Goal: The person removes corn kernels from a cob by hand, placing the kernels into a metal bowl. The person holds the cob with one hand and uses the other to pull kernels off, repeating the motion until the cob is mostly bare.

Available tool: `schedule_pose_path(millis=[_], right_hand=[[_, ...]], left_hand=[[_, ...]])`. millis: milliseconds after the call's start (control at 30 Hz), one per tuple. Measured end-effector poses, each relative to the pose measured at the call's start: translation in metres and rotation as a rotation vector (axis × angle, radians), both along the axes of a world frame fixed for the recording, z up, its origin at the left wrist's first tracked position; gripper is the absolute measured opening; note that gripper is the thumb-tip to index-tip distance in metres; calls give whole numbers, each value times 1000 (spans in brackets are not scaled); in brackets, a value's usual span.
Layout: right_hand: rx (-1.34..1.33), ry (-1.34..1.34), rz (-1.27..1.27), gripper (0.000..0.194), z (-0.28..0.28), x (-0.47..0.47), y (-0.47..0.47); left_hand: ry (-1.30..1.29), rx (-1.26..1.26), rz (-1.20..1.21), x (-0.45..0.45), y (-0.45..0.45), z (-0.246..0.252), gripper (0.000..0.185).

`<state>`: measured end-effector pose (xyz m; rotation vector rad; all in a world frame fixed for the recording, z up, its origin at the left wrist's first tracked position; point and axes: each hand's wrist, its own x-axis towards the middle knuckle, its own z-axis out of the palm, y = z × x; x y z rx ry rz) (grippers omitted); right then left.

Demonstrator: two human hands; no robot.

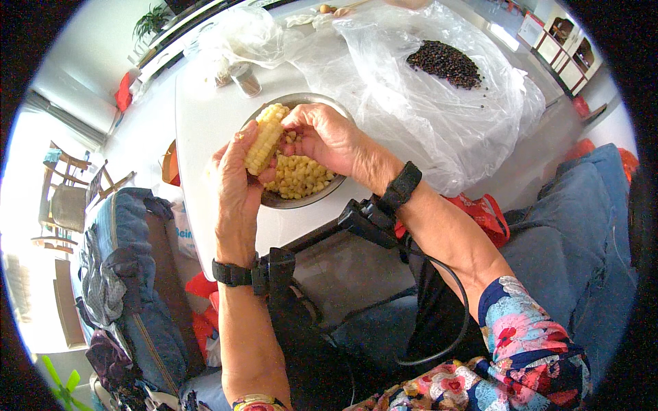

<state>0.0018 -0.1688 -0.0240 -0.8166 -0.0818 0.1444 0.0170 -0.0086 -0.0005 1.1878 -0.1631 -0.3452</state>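
My left hand (237, 172) grips a pale yellow corn cob (266, 137) that is tilted over a round metal bowl (342, 109). Many kernels still sit on the cob in rows. My right hand (324, 136) is at the cob's right side, its thumb close to the upper part, with several loose kernels (293, 137) held in its curled fingers. In the bowl lies a heap of loose corn kernels (298, 177). The far side of the cob is hidden.
A small clear jar (245, 80) stands behind the bowl on the white table (200, 128). Crumpled clear plastic (380, 97) covers the table's right side, with dark round grains (444, 64) on it. Another plastic bag (247, 38) lies at the back. A cable hangs by my right forearm.
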Motion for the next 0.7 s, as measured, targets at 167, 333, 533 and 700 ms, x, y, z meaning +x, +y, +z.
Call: schedule_pose_path(millis=[167,333,533,700], right_hand=[[-61,-39,-12,9,-1,-1,5],[-99,-75,-54,12,-8,1,6],[-253,-158,-79,12,-11,1,9],[-268,-140,-86,12,-11,4,9]], left_hand=[[-20,-22,31,-4,-1,1,30],[-35,-13,34,-6,-4,1,29],[-77,33,76,-5,-8,-3,32],[-6,-21,31,-2,-7,-2,28]])
